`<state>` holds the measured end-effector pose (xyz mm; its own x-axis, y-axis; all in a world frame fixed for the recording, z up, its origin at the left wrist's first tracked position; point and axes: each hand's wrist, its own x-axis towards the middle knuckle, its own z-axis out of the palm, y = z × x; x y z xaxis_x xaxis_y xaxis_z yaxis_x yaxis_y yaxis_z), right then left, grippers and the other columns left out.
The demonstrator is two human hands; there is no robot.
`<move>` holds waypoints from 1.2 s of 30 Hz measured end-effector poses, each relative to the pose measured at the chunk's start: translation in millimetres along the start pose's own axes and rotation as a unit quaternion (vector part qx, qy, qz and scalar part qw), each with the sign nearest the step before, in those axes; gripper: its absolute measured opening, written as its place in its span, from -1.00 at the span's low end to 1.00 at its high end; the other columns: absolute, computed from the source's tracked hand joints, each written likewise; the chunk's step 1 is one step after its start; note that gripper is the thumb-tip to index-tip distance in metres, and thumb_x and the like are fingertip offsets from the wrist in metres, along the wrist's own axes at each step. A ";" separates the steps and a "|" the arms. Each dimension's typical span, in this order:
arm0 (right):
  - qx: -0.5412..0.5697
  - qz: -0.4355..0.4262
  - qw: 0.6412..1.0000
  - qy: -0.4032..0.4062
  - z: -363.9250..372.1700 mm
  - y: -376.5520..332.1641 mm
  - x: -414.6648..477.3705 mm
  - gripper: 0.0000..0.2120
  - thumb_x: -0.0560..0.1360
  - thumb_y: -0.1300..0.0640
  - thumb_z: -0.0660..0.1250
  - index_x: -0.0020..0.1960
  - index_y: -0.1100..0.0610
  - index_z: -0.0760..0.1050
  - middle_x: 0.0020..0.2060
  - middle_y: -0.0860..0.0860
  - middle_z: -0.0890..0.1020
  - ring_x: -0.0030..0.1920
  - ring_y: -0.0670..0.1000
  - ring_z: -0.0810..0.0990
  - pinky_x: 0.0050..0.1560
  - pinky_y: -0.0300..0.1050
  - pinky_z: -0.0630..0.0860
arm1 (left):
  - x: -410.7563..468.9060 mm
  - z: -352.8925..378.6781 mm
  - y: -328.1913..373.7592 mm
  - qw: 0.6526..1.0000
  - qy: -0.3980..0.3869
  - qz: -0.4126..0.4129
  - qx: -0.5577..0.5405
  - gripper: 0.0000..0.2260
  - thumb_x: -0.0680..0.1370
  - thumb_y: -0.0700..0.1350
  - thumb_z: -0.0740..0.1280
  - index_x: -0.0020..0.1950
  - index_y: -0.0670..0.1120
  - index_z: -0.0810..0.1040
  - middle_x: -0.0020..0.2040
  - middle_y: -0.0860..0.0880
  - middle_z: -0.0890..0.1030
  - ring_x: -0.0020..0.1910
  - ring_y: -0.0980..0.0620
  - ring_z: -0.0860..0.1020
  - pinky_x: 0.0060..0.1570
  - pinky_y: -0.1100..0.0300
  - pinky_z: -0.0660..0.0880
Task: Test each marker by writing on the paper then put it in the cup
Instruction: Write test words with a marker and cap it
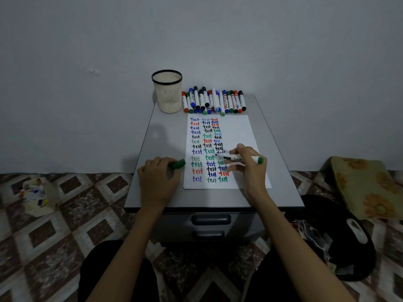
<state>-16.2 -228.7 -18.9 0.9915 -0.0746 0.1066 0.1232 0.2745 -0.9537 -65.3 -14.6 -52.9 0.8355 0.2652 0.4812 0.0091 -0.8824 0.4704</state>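
A white marker with a green end (242, 159) is gripped in the right hand (247, 165), just right of the frame's centre, and it's laid nearly flat with the tip pressed to the paper (239, 131) in the third column of words. The green cap (178, 164) is pinched in the left hand (158, 177), which is rested on the grey cabinet top (277, 171) just left of the sheet, fingers curled around it.

The sheet itself is laid lengthwise in the middle of the cabinet and is pretty much filled on its left half with three columns of "test" in blue, red, black and green. The right part is blank.

The cup (167, 92), a cream ribbed thing with a black rim, is stood upright at the far left corner of the cabinet, above the paper in the frame. What's inside can't be made out. Right beside it, along the far edge, a pile of capped markers (214, 101) is laid side by side, some stacked on others.

Two drawer handles (210, 219) are seen on the cabinet front, lower centre. A small bag of coloured stuff (36, 196) is sat on the patterned floor at the left edge, too blurry to identify.
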 end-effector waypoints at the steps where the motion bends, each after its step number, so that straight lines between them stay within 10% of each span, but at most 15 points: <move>1: -0.001 0.003 1.000 0.005 1.3 -0.2 0.0 -0.81 0.57 0.20 0.29 -0.14 0.30 0.55 -0.28 0.10 0.67 -0.33 0.14 0.65 -0.35 -0.11 0.61 | 0.0 -0.4 0.2 1.000 -0.002 0.005 -0.020 -0.78 0.44 -0.03 0.26 0.04 -0.03 0.56 -0.11 0.00 0.58 -0.10 -0.03 0.49 -0.06 0.07 0.32; 12: 0.093 0.053 0.994 -0.005 21.0 7.1 -13.0 -0.71 0.51 0.25 0.37 -0.33 0.21 0.35 -0.49 0.17 0.50 -0.60 0.00 0.45 -0.53 -0.21 0.36 | 1.6 -2.3 -1.8 0.972 -0.101 0.079 -0.199 -0.66 0.47 0.04 0.27 0.19 -0.04 0.56 -0.04 0.12 0.55 -0.09 0.24 0.44 -0.10 0.45 0.36; 26: -0.032 0.117 0.976 -0.181 0.2 -16.8 -15.9 -0.87 0.37 0.43 0.45 -0.09 0.36 0.59 -0.15 0.28 0.67 -0.22 0.20 0.69 -0.15 -0.06 0.65 | 2.2 -17.3 7.1 0.931 -0.157 0.050 -0.325 -0.80 0.48 -0.15 0.37 0.10 -0.09 0.59 -0.02 0.08 0.62 -0.05 0.19 0.58 -0.09 0.36 0.50; 36: -0.093 0.086 0.974 -0.186 -6.5 -14.5 -13.1 -0.84 0.36 0.41 0.47 -0.06 0.32 0.65 -0.28 0.20 0.70 -0.36 0.13 0.65 -0.26 -0.12 0.63 | 13.0 -15.1 27.7 0.942 -0.142 0.112 -0.283 -0.79 0.45 -0.27 0.41 0.07 -0.24 0.60 -0.19 -0.09 0.66 -0.28 0.09 0.62 -0.20 0.36 0.55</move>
<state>-31.2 -238.0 -8.2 0.9478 0.3190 0.0030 -0.0206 0.0705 -0.9973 -62.5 -29.7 -22.4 0.8956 -0.0898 0.4357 -0.4127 -0.5332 0.7385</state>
